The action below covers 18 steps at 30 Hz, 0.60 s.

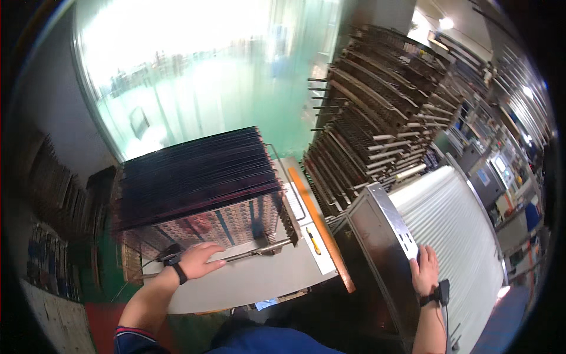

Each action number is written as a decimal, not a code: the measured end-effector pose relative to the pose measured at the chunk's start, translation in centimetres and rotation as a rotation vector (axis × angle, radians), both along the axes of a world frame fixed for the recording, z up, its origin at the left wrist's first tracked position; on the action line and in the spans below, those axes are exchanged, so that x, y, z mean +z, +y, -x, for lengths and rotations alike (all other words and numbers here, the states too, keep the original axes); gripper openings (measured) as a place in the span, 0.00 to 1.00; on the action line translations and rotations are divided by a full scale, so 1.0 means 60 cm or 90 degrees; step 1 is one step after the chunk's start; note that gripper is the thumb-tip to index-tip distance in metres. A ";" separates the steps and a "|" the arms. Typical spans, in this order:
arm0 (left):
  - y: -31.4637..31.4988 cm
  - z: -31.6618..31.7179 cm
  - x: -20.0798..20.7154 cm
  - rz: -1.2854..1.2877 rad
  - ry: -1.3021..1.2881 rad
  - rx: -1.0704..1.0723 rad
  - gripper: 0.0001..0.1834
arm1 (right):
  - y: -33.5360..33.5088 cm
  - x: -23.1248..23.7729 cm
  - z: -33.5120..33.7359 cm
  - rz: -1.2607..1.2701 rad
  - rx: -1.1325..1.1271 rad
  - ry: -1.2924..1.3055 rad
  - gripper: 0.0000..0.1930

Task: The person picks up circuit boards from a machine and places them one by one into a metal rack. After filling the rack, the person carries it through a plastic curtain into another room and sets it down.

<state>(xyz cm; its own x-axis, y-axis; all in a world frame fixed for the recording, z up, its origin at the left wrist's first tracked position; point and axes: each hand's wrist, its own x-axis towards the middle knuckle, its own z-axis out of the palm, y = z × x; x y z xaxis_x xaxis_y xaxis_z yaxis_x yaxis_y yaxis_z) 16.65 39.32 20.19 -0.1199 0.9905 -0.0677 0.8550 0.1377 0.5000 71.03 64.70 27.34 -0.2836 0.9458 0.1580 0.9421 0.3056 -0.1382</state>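
Panel rack [191,174], left, seems best steadied by its near bar [243,255]; left hand [199,259] lies unclenched beside it, right hand [425,272] likewise at the right roller conveyor [451,218]

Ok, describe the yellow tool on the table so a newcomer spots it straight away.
Find the grey-topped table bearing the big stack of dark panels. Toward its right edge, a white sheet lies beside an orange-brown strip, and the tool rests on that sheet. It is slim and bright yellow with dark parts, unlike the plain metal rod by the left hand.
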 end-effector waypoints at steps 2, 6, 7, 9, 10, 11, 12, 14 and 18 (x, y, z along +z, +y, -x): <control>0.019 -0.014 -0.014 0.052 0.004 -0.027 0.26 | -0.013 0.008 0.006 -0.005 -0.006 -0.027 0.34; 0.013 -0.007 -0.019 0.009 0.007 0.003 0.27 | -0.017 0.008 0.015 -0.011 -0.011 -0.050 0.35; 0.014 -0.006 -0.017 0.007 -0.004 0.012 0.27 | -0.017 0.006 0.013 -0.009 -0.015 -0.038 0.35; 0.013 -0.002 -0.016 0.023 -0.014 0.006 0.27 | -0.006 -0.004 0.005 -0.016 -0.008 -0.039 0.34; 0.011 0.000 -0.014 0.025 -0.023 0.014 0.27 | -0.001 -0.007 0.004 -0.015 0.001 -0.048 0.34; 0.008 0.001 -0.012 -0.004 -0.052 0.010 0.27 | 0.002 -0.007 0.005 -0.021 0.011 -0.040 0.34; 0.005 0.003 -0.014 -0.034 -0.080 0.006 0.26 | 0.002 -0.009 0.008 -0.026 0.020 -0.032 0.34; 0.007 0.008 -0.019 -0.046 -0.092 0.003 0.26 | 0.002 -0.011 0.006 -0.031 0.030 -0.058 0.33; -0.003 0.012 -0.024 -0.035 -0.112 -0.010 0.26 | 0.016 -0.021 -0.016 -0.036 0.088 -0.060 0.35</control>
